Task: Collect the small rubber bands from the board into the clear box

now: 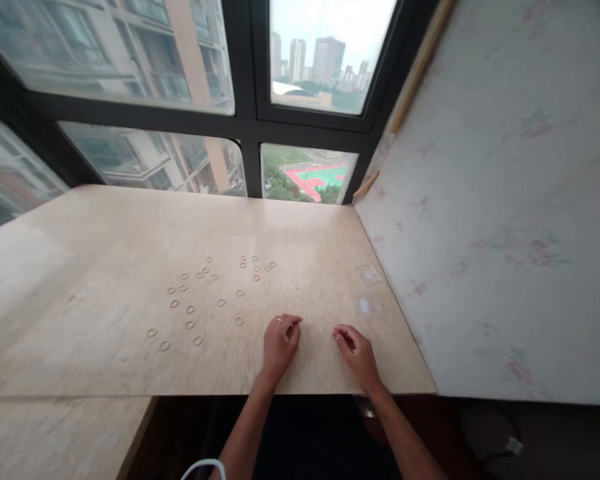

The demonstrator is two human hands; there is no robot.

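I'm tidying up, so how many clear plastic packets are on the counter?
2. The farther packet lies beside the papered wall; the nearer packet lies just beyond the right hand.

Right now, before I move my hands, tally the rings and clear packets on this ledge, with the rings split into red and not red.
Red rings: 2
Rings that are not red: 21
Clear packets: 2
Total: 25
Anything small hidden in the fingers isn't counted.

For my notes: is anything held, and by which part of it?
It cannot be told: the left hand and right hand have curled fingers, which could hide something small.
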